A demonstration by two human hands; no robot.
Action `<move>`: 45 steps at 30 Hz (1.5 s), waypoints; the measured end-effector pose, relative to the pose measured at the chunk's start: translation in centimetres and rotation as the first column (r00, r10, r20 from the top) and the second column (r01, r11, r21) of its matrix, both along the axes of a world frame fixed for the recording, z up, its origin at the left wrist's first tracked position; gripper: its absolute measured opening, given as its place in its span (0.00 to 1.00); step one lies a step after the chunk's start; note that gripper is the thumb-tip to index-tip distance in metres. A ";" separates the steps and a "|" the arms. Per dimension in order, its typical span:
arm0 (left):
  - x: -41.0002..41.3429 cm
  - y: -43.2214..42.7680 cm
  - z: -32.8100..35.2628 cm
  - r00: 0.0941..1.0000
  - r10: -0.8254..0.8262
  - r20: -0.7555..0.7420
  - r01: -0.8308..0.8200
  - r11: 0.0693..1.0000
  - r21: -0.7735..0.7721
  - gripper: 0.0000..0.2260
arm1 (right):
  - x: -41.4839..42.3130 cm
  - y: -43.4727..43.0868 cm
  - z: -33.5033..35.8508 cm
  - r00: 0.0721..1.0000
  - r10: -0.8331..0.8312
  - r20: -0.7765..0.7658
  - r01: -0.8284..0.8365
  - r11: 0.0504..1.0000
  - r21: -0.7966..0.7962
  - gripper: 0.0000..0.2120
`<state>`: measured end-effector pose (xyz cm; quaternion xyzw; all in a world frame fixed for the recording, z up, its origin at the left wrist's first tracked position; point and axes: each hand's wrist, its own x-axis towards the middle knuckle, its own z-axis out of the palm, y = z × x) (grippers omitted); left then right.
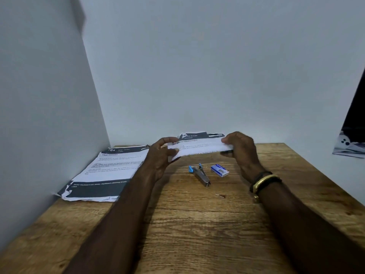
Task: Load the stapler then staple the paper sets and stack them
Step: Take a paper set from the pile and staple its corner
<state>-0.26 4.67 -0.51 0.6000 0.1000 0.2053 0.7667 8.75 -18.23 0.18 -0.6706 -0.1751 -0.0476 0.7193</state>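
White paper set (199,147) — gripped at its ends by left hand (160,155), right hand (241,149) | stapler (200,175) beneath, untouched

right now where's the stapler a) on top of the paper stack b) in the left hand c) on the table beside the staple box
c: the stapler lies on the table beside the staple box, while the left hand and right hand hold a paper set.

A wooden table (197,224) stands in a corner between two plain pale grey walls (197,66).
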 end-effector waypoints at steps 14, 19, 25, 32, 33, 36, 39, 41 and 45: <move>0.7 -1.5 -1.9 0.956 0.262 -0.132 -0.226 0.944 0.239 0.23 | -4.2 3.1 -0.2 0.943 0.195 0.270 0.228 0.216 -0.949 0.23; 0.2 -1.9 -1.3 0.951 0.276 -0.140 -0.236 0.939 0.250 0.24 | -3.4 2.1 0.4 0.973 0.124 0.194 0.092 0.564 -0.820 0.15; 0.2 -2.1 -1.3 0.945 0.277 -0.171 -0.234 0.943 0.235 0.21 | -2.3 1.4 0.7 0.962 0.242 -0.127 -0.269 0.921 -0.281 0.04; 0.3 -2.9 -1.8 0.904 0.395 -0.163 -0.372 0.915 0.155 0.11 | -1.3 4.1 0.6 0.804 0.487 -0.341 -0.434 0.873 0.222 0.09; 0.4 -3.0 -1.7 0.893 0.418 -0.167 -0.394 0.905 0.161 0.15 | -1.2 4.6 0.5 0.800 0.494 -0.340 -0.438 0.868 0.233 0.10; 0.5 -2.9 -1.8 0.888 0.430 -0.163 -0.398 0.896 0.196 0.20 | -1.1 6.2 0.6 0.800 0.519 -0.301 -0.447 0.851 0.277 0.13; 0.6 -2.8 -2.0 0.886 0.427 -0.181 -0.372 0.887 0.275 0.17 | -0.8 7.6 1.1 0.843 0.481 -0.241 -0.439 0.874 0.209 0.13; 0.5 -2.9 -1.9 0.884 0.437 -0.168 -0.374 0.875 0.307 0.16 | -0.6 8.1 1.4 0.862 0.472 -0.187 -0.450 0.881 0.147 0.12; 0.3 -3.2 -1.9 0.894 0.434 -0.111 -0.374 0.860 0.348 0.11 | -0.7 8.6 1.7 0.900 0.436 0.007 -0.435 0.899 -0.055 0.18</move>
